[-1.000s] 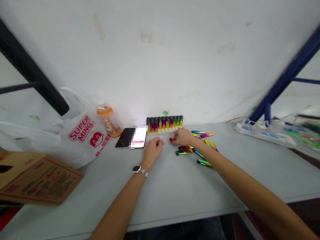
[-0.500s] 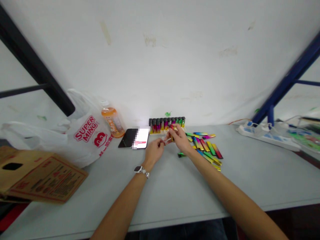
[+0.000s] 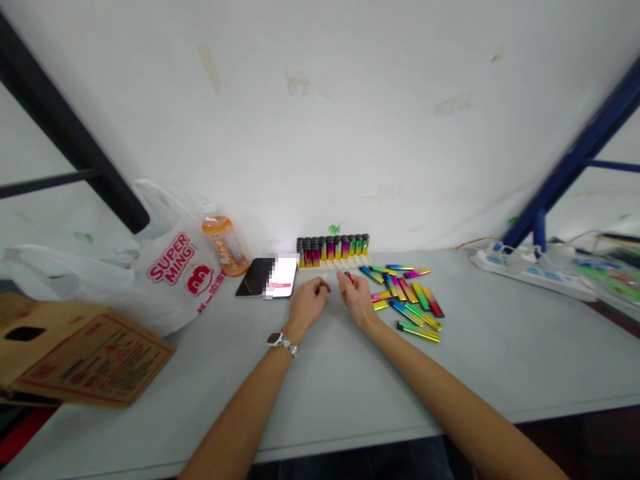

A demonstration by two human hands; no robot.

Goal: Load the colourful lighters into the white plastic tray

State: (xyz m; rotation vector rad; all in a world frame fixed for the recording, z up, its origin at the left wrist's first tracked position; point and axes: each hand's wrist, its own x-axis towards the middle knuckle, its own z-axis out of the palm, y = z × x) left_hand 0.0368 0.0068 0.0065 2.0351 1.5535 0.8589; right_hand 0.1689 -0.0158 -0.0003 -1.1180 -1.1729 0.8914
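Note:
My right hand (image 3: 356, 293) is closed just above the table, left of the loose lighters (image 3: 411, 292). A small red and dark end of a lighter (image 3: 348, 274) shows at its fingertips; the rest is covered by the fingers. Opposite it, my left hand (image 3: 310, 298) is curled with thumb and fingers together near the tablet, and whatever it may pinch is too small to see. A gap separates the two hands. Behind them, shiny multicoloured lighters (image 3: 331, 249) stand upright in rows in a white rack (image 3: 353, 264), whose front right part shows bare.
Left of my hands lies a tablet (image 3: 255, 279), with an orange drink bottle (image 3: 225, 243), a white plastic bag (image 3: 145, 280) and a cardboard box (image 3: 95, 353) further left. A white power strip (image 3: 533, 275) lies on the right. The wall rises behind the rack.
My hands were close together at the front of the rack, with a lighter and a thin pale piece between them. My right hand has moved down towards me, uncovering the rack's front right.

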